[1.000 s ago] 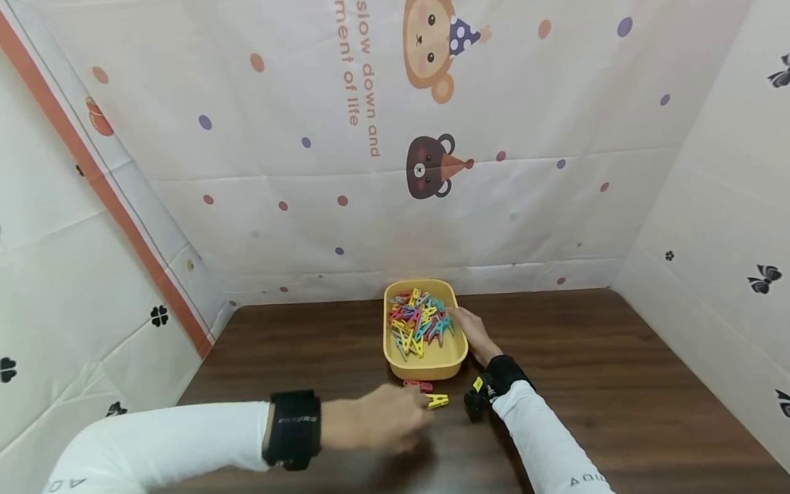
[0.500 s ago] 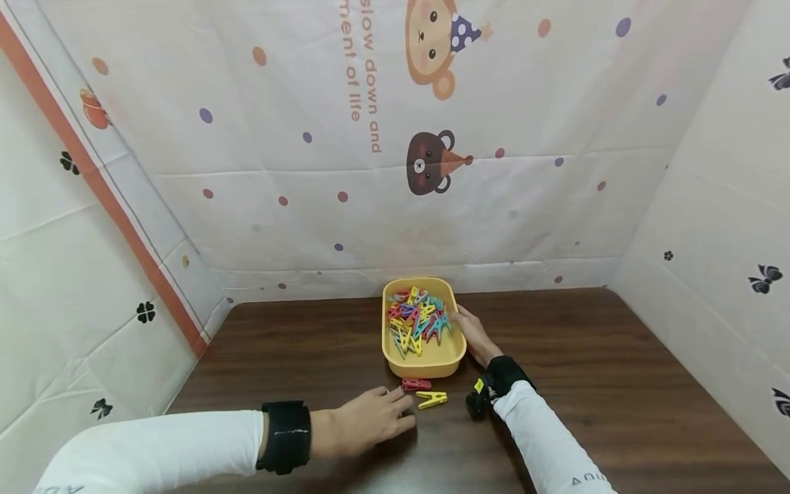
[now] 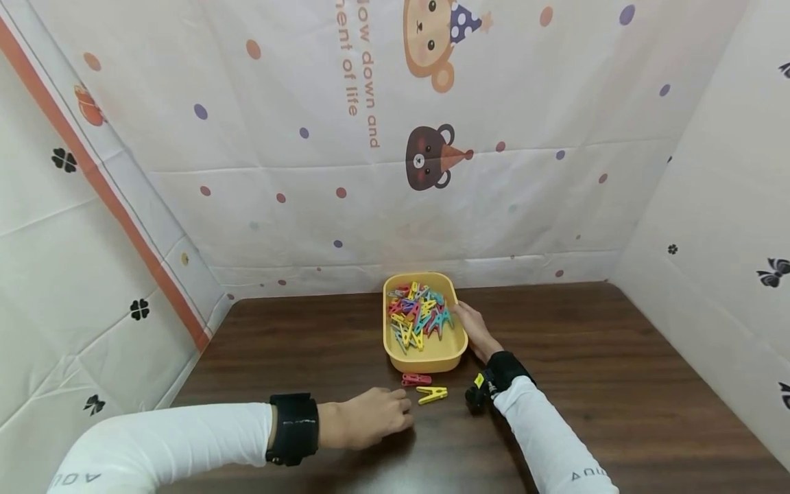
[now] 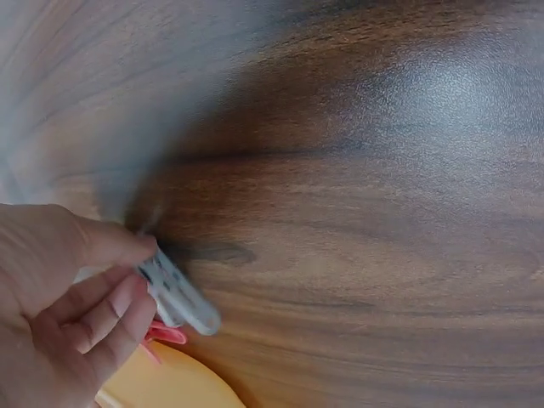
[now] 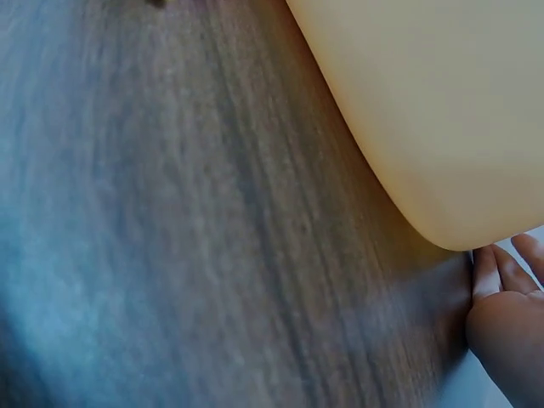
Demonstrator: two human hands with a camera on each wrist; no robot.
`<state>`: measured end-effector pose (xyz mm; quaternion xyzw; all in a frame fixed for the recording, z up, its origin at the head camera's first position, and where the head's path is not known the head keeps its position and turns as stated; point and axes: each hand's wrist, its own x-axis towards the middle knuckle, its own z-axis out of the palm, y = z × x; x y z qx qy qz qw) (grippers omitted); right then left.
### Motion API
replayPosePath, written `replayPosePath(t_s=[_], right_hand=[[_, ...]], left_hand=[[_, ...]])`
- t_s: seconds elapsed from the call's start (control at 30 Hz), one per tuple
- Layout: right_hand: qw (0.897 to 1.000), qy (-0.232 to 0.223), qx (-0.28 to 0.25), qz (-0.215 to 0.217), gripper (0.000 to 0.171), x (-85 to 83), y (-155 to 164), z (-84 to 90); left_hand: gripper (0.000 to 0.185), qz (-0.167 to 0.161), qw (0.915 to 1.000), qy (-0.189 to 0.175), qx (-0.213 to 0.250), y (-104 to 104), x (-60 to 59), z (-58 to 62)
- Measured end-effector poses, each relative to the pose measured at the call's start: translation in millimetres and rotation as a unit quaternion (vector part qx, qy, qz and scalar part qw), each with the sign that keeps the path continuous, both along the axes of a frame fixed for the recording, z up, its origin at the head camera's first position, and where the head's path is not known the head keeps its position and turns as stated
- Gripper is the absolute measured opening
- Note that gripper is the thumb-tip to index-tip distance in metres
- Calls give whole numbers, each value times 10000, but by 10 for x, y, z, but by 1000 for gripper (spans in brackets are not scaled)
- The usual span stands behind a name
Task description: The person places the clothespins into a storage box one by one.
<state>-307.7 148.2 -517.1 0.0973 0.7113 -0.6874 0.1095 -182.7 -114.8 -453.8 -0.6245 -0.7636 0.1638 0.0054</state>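
Dark wood-grain table, walled by printed cloth with bears and dots. Head view: yellow tray sitting mid-table, holding a heap of mixed-colour pegs; red peg and yellow peg lying on the table just in front of the tray, near each other, not touching. Left hand resting low on the table just left of the yellow peg, fingers curled; a second ago it was covering both loose pegs, and it is now drawing back toward the body, leaving them exposed. Right hand lying against the tray's right wall, fingers relaxed, unchanged across the second. Left wrist view: left hand pinching a pale grey peg between thumb and fingers, held just above the table; red peg and tray showing beneath it. Right wrist view: tray filling the upper right, right hand touching its corner with straight fingers, gripping nothing; table blurred. Judgement: pegs are being taken out and set down singly in front of the tray, two placed so far, a third in hand, most of the heap remaining.
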Motion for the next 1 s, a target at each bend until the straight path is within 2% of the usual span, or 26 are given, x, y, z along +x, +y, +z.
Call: replayPosePath(t_s=[0.07, 0.17, 0.23, 0.3, 0.37, 0.43, 0.5, 0.6, 0.67, 0.77, 0.87, 0.93, 1.0], right_hand=[[9999, 15, -101, -9, 67, -13, 4, 6], [9997, 22, -230, -24, 67, -27, 11, 10], [9997, 14, -244, -19, 66, -28, 13, 8], [9998, 21, -192, -16, 66, -24, 13, 2], [9999, 18, -150, -55, 65, -19, 12, -7], [9999, 44, -119, -76, 65, -18, 9, -16], [9999, 69, -111, -89, 64, -15, -2, -27], [9997, 116, -128, -174, 63, -5, 43, -24], [9995, 180, -106, -238, 62, 9, 57, -28], [9994, 222, -51, -262, 61, 17, 54, -36], [9995, 253, 3, -213, 60, 12, 43, -42], [9995, 238, 7, -196, 60, 11, 31, -56], [9993, 267, 23, -255, 59, 10, 32, -59]], left_hand=[[19, 13, 9998, -25, 182, 13, -16, 60], [18, 61, 9990, 40, 446, 70, -62, 220], [23, 104, 9980, 346, 521, 135, -130, 376], [30, 140, 9953, 811, 519, 226, -261, 564], [34, 305, 9912, 1144, 594, 343, -465, 763], [32, 690, 9875, 1171, 793, 475, -725, 957], [30, 1246, 9821, 876, 1113, 602, -1010, 1107], [23, 2096, 9633, 131, 1669, 810, -1395, 1218], [20, 2495, 9484, -306, 1931, 905, -1582, 1183], [16, 2884, 9309, -778, 2103, 977, -1753, 1005], [10, 3120, 9232, -912, 2048, 1000, -1854, 766], [13, 3292, 9196, -974, 1912, 1001, -1911, 614], [17, 3408, 9188, -889, 1782, 1019, -1978, 492]])
